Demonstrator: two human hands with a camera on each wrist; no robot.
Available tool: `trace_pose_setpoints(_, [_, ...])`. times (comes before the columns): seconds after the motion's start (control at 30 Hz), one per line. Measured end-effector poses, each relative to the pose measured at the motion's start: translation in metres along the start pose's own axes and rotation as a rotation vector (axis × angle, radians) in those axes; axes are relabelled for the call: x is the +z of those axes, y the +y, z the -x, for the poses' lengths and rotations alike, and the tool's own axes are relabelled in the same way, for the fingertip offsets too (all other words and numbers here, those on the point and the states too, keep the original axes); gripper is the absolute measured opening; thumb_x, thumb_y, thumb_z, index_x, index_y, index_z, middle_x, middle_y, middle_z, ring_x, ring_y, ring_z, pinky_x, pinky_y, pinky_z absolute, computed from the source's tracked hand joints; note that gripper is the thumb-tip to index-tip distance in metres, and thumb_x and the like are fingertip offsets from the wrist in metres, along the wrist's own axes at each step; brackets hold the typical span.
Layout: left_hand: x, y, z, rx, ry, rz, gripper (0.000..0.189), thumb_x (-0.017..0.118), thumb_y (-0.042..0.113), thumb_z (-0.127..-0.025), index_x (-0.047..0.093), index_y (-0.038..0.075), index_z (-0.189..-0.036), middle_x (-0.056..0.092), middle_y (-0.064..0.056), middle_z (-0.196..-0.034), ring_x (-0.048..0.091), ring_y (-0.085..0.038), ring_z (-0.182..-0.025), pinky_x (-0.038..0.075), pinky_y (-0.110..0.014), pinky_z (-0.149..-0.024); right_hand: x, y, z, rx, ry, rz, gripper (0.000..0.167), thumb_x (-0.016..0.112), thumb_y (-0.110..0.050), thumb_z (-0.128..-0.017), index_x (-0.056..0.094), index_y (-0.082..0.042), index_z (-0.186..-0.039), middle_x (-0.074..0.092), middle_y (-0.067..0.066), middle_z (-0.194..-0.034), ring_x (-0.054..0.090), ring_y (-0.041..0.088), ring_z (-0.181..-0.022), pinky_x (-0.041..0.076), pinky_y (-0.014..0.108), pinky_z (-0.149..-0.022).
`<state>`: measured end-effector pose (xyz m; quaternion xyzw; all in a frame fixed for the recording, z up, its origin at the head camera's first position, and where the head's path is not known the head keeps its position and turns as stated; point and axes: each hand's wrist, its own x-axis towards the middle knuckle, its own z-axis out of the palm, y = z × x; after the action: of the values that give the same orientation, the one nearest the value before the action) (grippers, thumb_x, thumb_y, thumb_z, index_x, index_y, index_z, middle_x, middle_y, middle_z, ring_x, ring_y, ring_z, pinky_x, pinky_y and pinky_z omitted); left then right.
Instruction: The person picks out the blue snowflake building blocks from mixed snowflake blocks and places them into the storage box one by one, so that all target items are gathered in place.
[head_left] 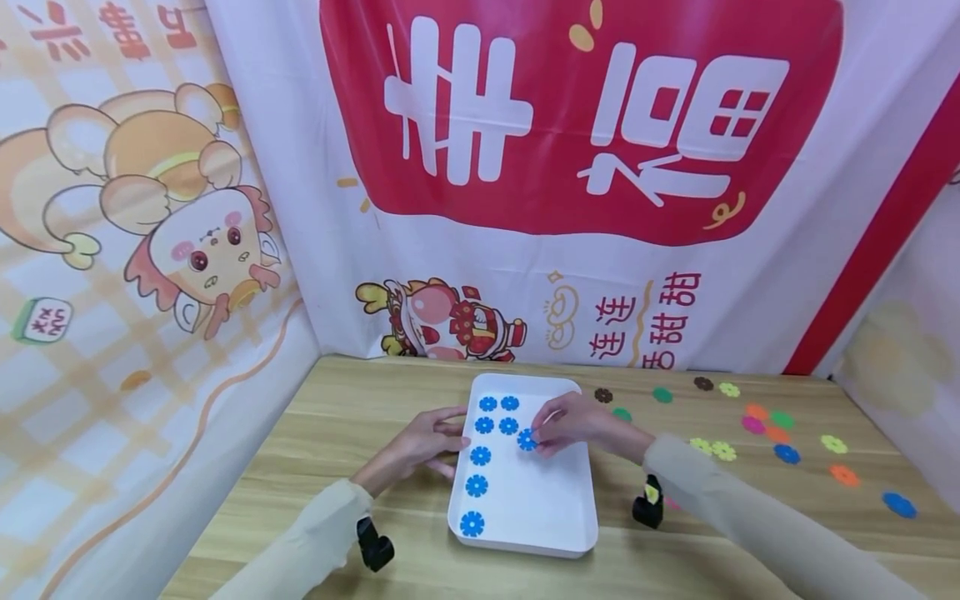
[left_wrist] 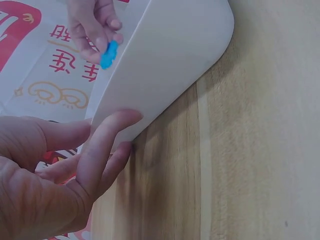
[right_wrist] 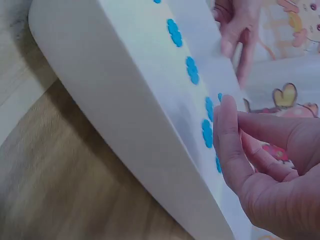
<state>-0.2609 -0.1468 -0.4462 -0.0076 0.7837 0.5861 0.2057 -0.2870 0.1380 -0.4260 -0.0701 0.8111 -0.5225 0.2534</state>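
Note:
A white tray [head_left: 536, 508] lies on the wooden table, with several blue flower-shaped discs [head_left: 476, 486] in a column down its left side and two more beside the upper ones. My left hand [head_left: 426, 442] holds the tray's left wall. In the left wrist view the thumb is at the rim and fingers [left_wrist: 107, 145] lie against the outer wall. Over the tray's upper middle, my right hand [head_left: 567, 421] pinches another blue flower-shaped disc [head_left: 527, 440] between thumb and fingertips. That disc also shows in the left wrist view, while the fingers mostly hide it in the right wrist view.
Right of the tray, loose flower discs are scattered over the table [head_left: 750, 517]: yellow [head_left: 834, 444], orange [head_left: 844, 475], green [head_left: 662, 395], brown [head_left: 703, 383], pink [head_left: 753, 425] and blue [head_left: 899, 505]. A printed cloth [head_left: 450, 250] hangs behind the table, another at the left.

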Motion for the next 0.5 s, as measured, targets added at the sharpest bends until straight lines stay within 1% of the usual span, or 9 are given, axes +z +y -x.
trace_pose_setpoints(0.17, [0.002,0.001,0.000,-0.010,-0.005,-0.004,0.065,0.069,0.009,-0.101,0.043,0.011,-0.160,0.054,-0.027,-0.152,0.077,-0.027,-0.096,0.069,-0.038,-0.065,0.017,0.003,-0.007,0.049,-0.010,0.032,0.011,0.075,-0.010,-0.097,0.073,0.000,-0.103,0.079,0.011,-0.091,0.078,0.021,-0.081,0.068,0.033,-0.083])
trace_pose_setpoints(0.3, [0.002,0.002,0.000,-0.013,-0.004,-0.010,0.065,0.069,0.009,-0.100,0.043,0.011,-0.160,0.054,-0.027,-0.151,0.077,-0.027,-0.095,0.069,-0.038,-0.064,0.027,0.004,-0.010,0.034,0.009,0.041,0.009,0.075,-0.007,-0.096,0.074,0.000,-0.100,0.080,0.010,-0.089,0.078,0.022,-0.080,0.067,0.032,-0.084])
trace_pose_setpoints(0.5, [0.001,0.001,-0.001,-0.022,0.003,-0.012,0.063,0.068,0.010,-0.101,0.043,0.012,-0.160,0.054,-0.027,-0.151,0.077,-0.026,-0.091,0.068,-0.038,-0.064,0.041,0.001,-0.017,-0.010,0.052,0.147,0.007,0.077,-0.010,-0.095,0.074,-0.003,-0.097,0.077,0.005,-0.081,0.076,0.018,-0.074,0.064,0.030,-0.087])
